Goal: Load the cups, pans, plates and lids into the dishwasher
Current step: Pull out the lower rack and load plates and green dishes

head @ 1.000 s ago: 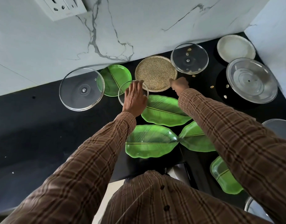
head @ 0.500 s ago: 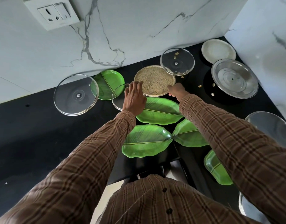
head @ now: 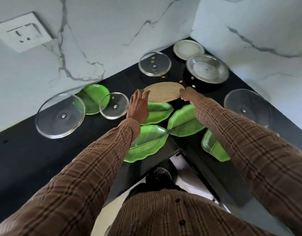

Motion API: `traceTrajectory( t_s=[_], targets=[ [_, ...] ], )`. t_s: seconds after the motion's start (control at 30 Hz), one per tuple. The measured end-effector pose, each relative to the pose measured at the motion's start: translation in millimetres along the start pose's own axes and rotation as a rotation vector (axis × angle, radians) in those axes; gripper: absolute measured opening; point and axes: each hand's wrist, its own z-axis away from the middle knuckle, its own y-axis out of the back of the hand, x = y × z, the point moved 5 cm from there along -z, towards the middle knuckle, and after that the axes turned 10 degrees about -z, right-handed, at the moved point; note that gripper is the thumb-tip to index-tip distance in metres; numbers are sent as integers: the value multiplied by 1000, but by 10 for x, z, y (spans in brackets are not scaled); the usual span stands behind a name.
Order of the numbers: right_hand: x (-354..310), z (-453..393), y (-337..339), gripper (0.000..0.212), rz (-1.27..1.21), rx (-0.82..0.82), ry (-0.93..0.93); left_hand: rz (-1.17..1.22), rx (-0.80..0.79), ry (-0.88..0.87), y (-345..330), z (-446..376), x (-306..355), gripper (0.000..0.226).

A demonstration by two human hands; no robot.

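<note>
Both hands, left hand and right hand, now grip the round speckled tan plate, lifting it (tilted) above the green leaf-shaped plate: dishwasher-bound

Four clear round glass lids; four green leaf-shaped plates; one green round plate; one speckled tan round plate; one steel lid; one pale round plate.
</note>
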Motion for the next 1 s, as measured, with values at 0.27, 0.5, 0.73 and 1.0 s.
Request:
traceTrajectory(
  t_s=[0.27,0.5,0.73,1.0],
  targets=[
    [990,1630,579,26,-253,207,-50,59,11,-400,76,239,874,59],
    [2087,3537,623,58,-364,651,-156,170,34,-806,298,1076,2100,56],
    [3307,5405,426,34,-181,1019,-390,305,27,-1103,560,2388,3363,50],
    [4521,7367,-366,46,2,1208,-511,340,-40,-1493,694,4433,4549,37]
  ],
)
